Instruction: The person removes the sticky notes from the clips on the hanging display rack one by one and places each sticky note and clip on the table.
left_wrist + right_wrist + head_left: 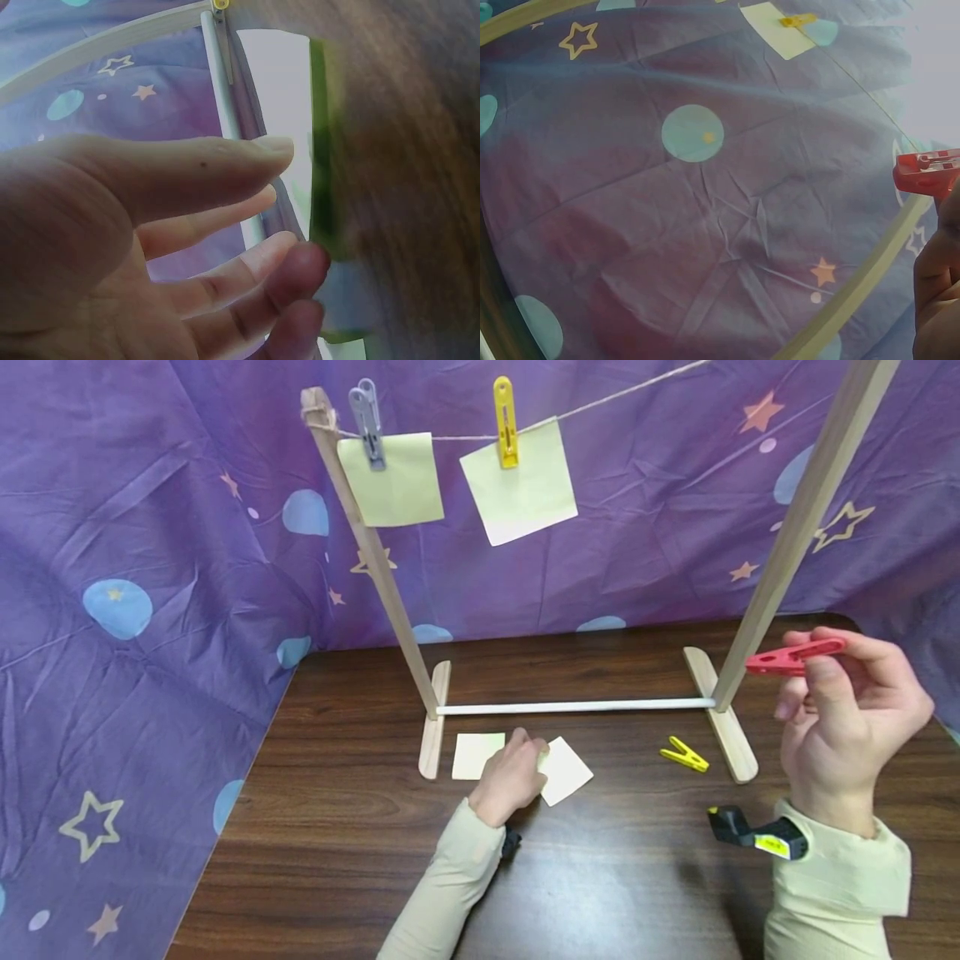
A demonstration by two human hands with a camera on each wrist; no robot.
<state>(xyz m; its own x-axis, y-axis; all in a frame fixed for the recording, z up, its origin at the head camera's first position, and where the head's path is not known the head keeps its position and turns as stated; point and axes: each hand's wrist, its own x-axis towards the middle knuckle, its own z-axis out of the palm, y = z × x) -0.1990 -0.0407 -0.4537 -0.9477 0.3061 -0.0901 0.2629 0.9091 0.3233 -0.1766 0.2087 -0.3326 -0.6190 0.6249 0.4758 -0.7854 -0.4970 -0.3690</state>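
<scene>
My left hand [513, 777] is low over the table at the inner edge of a pale yellow sticky note [566, 771]. In the left wrist view its thumb and fingers are apart, fingertips right at that note [277, 90]. A second sticky note [476, 757] lies just to its left, partly covered by the hand. My right hand [855, 718] is raised beside the right post and pinches a red clothespin [795, 657] between thumb and fingers. The red clothespin [926, 172] also shows at the right edge of the right wrist view.
A string [630, 393] runs between wooden posts [802, 535]. On it, a grey clothespin [367, 427] and a yellow clothespin [506, 427] each hold a sticky note. A small yellow clothespin [684, 754] lies near the right foot. A white bar [577, 707] joins the posts low down.
</scene>
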